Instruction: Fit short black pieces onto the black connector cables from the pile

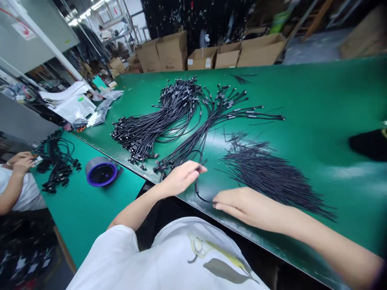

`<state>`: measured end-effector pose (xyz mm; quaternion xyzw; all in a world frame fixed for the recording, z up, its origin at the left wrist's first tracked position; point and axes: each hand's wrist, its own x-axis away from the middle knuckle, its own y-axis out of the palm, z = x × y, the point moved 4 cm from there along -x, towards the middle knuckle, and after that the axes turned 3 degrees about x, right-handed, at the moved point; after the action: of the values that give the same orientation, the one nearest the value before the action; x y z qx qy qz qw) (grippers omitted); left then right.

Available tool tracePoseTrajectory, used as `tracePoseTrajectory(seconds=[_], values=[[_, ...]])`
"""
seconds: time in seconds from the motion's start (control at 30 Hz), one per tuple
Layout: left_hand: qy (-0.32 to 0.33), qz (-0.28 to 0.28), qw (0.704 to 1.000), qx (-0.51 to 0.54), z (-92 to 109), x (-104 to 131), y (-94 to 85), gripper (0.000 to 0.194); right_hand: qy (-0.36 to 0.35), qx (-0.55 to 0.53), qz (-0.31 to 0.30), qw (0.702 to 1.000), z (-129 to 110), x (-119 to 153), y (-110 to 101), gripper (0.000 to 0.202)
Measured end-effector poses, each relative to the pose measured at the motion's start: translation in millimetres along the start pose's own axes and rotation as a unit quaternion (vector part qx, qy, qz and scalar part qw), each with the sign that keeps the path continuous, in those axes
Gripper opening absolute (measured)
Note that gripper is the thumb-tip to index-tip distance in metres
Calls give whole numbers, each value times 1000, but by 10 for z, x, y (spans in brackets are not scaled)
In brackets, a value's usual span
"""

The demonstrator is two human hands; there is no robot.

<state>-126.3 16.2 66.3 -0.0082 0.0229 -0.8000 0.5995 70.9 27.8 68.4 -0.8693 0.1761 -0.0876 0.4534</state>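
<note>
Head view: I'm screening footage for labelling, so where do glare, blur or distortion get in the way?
In the head view, pale glare smears the green table right of the dark strand pile, and ceiling lights blow out white; also in the head view, the black object near the right edge is soft, and the right forearm looks stretched.

The tabletop (317,100) is green, the cables (157,121) black, the round container (101,172) grey with a purple rim.
</note>
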Motion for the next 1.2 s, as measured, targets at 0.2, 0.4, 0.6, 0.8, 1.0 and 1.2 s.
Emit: tracePoseTrajectory(seconds=[0.2, 0.4, 0.6, 0.8, 1.0, 1.2], values=[[-33, -78, 987, 139, -54, 21, 290, 39, 114, -156, 283, 939, 188, -134, -265, 26], [-54, 24, 962, 268, -231, -120, 419, 43, 197, -443, 384, 786, 351, -351, 220, 29], [-156, 57, 894, 416, -553, -6, 427, 38, 220, -625, 298, 687, 354, -364, 322, 40], [-132, 115, 901, 398, -537, 23, 536, 45, 174, -657, 411, 607, 255, -421, 320, 41], [-104, 6, 921, 375, -432, 138, 613, 42, 155, -676, 435, 573, 184, -442, 301, 43], [-147, -12, 916, 373, -395, 195, 629, 46, 125, -617, 400, 666, -23, -418, 216, 48]])
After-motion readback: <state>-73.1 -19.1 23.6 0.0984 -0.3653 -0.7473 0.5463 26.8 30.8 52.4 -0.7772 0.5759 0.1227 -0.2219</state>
